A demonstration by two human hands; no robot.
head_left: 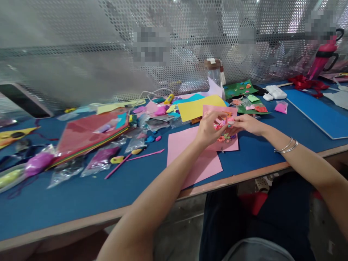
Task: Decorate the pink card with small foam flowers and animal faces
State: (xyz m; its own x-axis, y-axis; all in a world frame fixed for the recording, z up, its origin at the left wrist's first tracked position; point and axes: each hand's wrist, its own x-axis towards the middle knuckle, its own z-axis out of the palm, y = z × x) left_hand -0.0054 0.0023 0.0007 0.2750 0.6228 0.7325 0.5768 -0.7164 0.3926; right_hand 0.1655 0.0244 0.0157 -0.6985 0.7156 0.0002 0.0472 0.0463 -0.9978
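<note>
My left hand (209,127) and my right hand (248,124) meet over a pink card (231,145). On that card lie small colourful flower-shaped pieces (224,138) in red, purple and green. The fingers of both hands are bent into a pinch, close together around something small, orange and pink; what it is stays unclear. A larger pink sheet (195,170) lies under the card and beneath my left forearm. Just behind my hands is a yellow sheet (193,108).
To the left lie a stack of coloured sheets (81,134), a bag of purple clay (102,159) and pink sticks (118,166). Rightward are a blue board (318,112), a white earphone case (276,91) and a pink bottle (323,58). A lidded jar (213,72) stands behind, against the perforated metal panel (185,43).
</note>
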